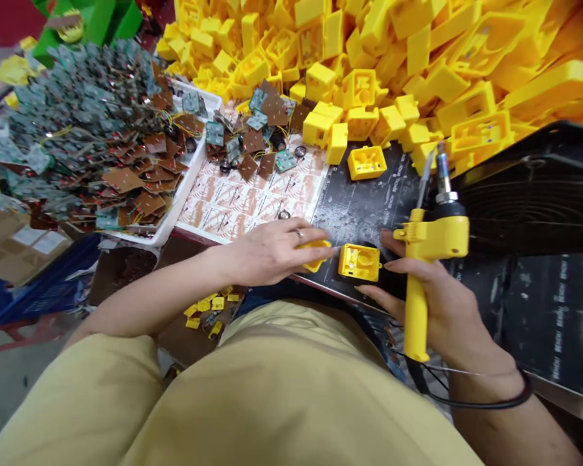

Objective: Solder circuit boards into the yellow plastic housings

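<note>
My left hand point(276, 251) lies over a small yellow plastic case point(315, 255) at the table's front edge, its fingers closed about it and covering much of it. Close by on the right, an open yellow case point(359, 263) rests with its hollow side up, showing moulded compartments and small metal pieces. In my right hand point(442, 298) is a yellow soldering gun point(418, 285), its handle against the palm and its metal tip pointing away from me. The right fingertips reach out beside the open case; whether they touch it I cannot tell.
A large heap of yellow cases point(320, 39) fills the back. On the left, a white tray point(194, 168) is piled with wired circuit boards point(87, 123); several more boards lie beside it. A black fan-like housing point(529, 162) stands right. A blue crate point(29, 278) is lower left.
</note>
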Action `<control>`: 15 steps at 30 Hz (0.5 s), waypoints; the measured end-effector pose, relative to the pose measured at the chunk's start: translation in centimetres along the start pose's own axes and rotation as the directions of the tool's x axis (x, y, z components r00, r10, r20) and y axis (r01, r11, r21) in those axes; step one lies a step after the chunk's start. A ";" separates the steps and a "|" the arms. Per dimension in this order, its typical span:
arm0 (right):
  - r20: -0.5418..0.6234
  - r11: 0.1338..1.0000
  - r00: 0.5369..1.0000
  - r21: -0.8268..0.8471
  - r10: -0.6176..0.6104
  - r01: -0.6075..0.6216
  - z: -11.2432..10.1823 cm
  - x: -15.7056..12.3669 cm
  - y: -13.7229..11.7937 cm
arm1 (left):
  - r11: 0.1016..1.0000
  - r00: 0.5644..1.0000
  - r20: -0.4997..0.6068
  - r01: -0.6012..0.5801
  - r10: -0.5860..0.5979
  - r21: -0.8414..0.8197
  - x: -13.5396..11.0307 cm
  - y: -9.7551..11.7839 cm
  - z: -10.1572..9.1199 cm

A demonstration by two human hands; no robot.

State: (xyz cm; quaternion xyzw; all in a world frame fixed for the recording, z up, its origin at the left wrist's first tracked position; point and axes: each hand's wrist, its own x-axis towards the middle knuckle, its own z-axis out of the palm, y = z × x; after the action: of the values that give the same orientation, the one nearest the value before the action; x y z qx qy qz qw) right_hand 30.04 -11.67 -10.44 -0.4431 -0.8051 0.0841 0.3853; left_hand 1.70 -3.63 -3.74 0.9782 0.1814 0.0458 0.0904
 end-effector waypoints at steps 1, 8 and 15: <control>0.018 1.000 1.000 0.007 -0.005 0.005 0.3 -0.1 0.1 | 0.998 0.997 0.074 0.008 -0.003 -0.067 -1.0 0.0 -1.7; -0.057 0.998 0.997 -0.055 -0.044 0.041 1.7 1.4 -0.7 | 0.783 0.754 -0.291 0.622 -0.589 0.026 0.9 -5.6 -6.1; -0.084 0.997 0.995 -0.063 -0.047 0.042 2.5 2.2 -1.0 | 0.767 0.721 -0.319 0.640 -0.616 -0.035 4.9 -12.8 -1.9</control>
State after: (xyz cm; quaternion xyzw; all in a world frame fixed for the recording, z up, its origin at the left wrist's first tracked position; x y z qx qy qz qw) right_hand 26.99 -10.07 -10.49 -0.4398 -0.7998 0.0318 0.4072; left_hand 1.57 10.23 -4.05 0.8413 0.5156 0.1592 0.0328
